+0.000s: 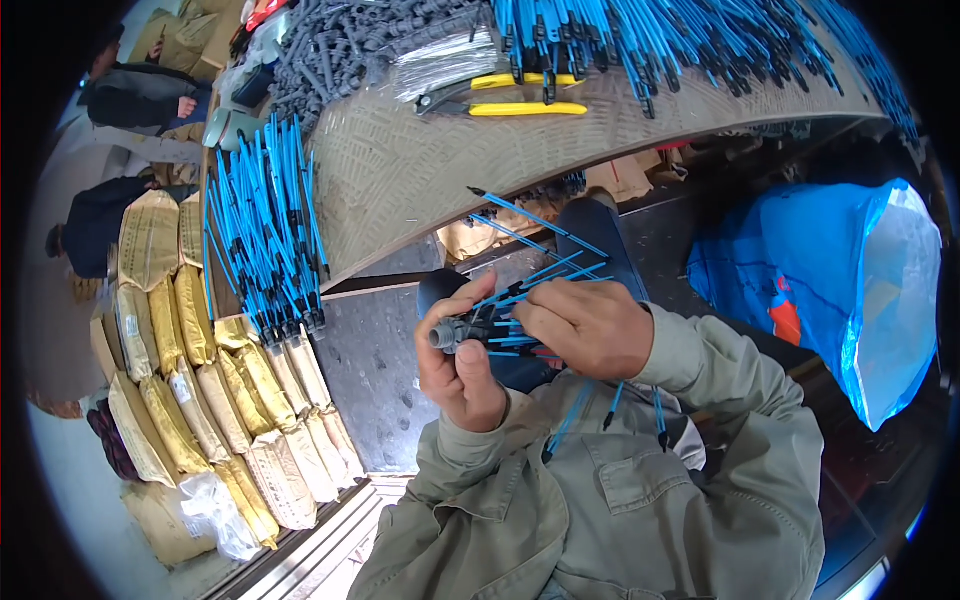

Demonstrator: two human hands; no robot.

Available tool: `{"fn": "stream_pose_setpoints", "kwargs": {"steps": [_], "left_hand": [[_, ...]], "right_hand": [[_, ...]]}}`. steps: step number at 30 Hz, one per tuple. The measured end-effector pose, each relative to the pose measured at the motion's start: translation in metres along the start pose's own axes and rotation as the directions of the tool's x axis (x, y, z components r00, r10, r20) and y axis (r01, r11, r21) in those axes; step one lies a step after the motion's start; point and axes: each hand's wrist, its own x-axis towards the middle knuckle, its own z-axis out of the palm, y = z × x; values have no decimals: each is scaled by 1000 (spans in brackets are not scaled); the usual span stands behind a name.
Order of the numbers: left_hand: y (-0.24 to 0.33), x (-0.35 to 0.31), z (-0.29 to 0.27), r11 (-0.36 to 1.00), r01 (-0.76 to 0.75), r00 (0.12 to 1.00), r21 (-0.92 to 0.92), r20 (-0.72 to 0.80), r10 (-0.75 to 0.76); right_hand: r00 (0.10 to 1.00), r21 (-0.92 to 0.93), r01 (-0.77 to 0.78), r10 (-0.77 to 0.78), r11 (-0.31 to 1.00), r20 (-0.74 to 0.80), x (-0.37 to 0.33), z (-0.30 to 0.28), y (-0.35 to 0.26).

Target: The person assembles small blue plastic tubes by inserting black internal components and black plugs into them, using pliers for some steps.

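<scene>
My left hand (460,365) is wrapped round a grey plastic fitting (452,335) with a threaded end, which points to the left. Thin blue tubes (515,292) with black tips fan out from the fitting's other side, some over my lap and some down against my jacket. My right hand (590,325) is closed over these tubes close to the fitting, its fingertips among them. Exactly what the right fingers pinch is partly hidden by the hand itself.
Pliers with yellow handles (528,109), metal wires (445,65), grey fittings (325,65) and blue tubes (660,45) lie on the worktable (400,170). More tubes (265,220) and paper packets (215,400) are at left, a blue sack (800,270) at right. Two people are at far left.
</scene>
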Motion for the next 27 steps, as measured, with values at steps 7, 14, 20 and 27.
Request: {"fn": "stream_pose_setpoints", "kwargs": {"steps": [7, 14, 20, 27], "left_hand": [[-1, 0, 1, 999, -8, 1000, 43, 30, 7], [-3, 1, 1, 1000, -8, 999, -18, 46, 9], [-1, 1, 12, 1000, -29, 998, -2, 49, 29], [4, 0, 26, 994, -106, 994, 5, 39, 106]], "right_hand": [[981, 170, 72, -101, 983, 168, 8, -1, 21], [954, 242, 194, -241, 950, 180, 14, 2, 39], [949, 235, 208, -254, 950, 185, 13, 2, 36], [945, 203, 131, -184, 970, 270, 2, -14, 25]]}}
